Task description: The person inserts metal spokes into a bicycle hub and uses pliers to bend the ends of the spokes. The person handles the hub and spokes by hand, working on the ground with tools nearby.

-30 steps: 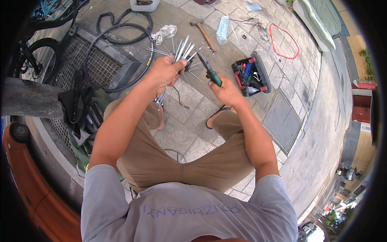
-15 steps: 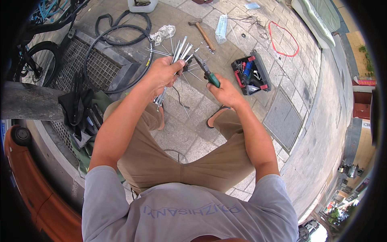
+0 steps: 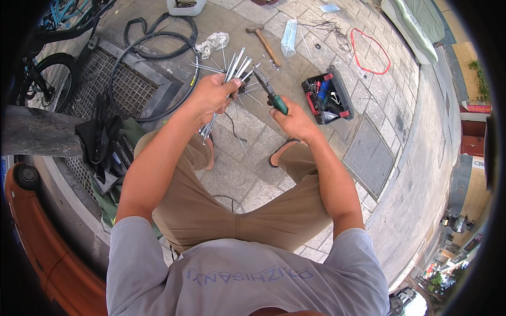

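Observation:
My left hand (image 3: 215, 96) is closed around a bundle of thin silvery metal rods (image 3: 238, 64), which look like bicycle spokes. They fan out above the fist and stick out below it. My right hand (image 3: 293, 120) grips a pair of pliers (image 3: 278, 101) with green handles and a dark metal head. The pliers' jaws point up and left, close to the rods; whether they touch one, I cannot tell. Beyond my hands, more loose rods (image 3: 208, 68) lie on the paving, partly hidden by the left hand and the bundle.
A black rim or tyre hoop (image 3: 113, 87) and a hammer (image 3: 263, 45) lie on the ground ahead. To the right are an open toolbox (image 3: 345, 97), a red loop (image 3: 389, 58) and a blue mask-like item (image 3: 289, 38). Left stand a bicycle wheel (image 3: 66, 66) and a trunk (image 3: 39, 131).
Hardly anything differs. Both hands keep their places and their hold on the rods and the pliers; the view has shifted very slightly.

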